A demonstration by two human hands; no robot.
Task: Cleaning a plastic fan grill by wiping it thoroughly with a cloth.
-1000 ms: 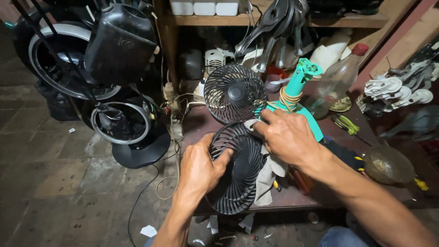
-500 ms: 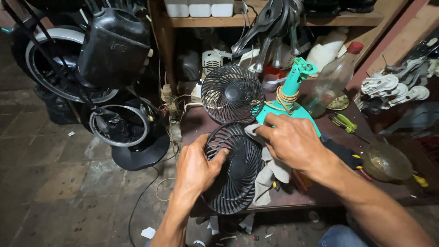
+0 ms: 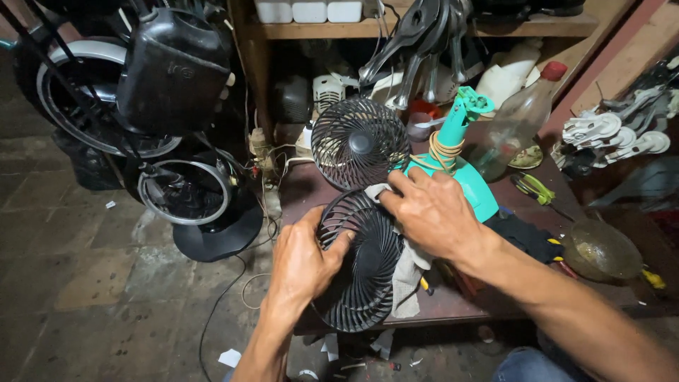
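A black round fan grille (image 3: 364,276) lies tilted at the front of a brown workbench (image 3: 300,187). My left hand (image 3: 303,263) grips its left rim with thumb and fingers. My right hand (image 3: 435,212) presses a grey cloth (image 3: 407,279) against the grille's upper right edge. Just behind stands a small fan with a black rear grille (image 3: 359,143) on a teal stand (image 3: 463,166), with a cord wound round the stem.
A clear plastic bottle with a red cap (image 3: 516,124), a green-handled screwdriver (image 3: 534,187) and a glass bowl (image 3: 600,251) are on the bench's right. Dismantled fan rings and a black base (image 3: 212,230) sit on the stone floor at left. Shelves of parts rise behind.
Both hands and the loose grille stay in nearly the same place; my right hand has shifted slightly along the grille's upper edge with the cloth.
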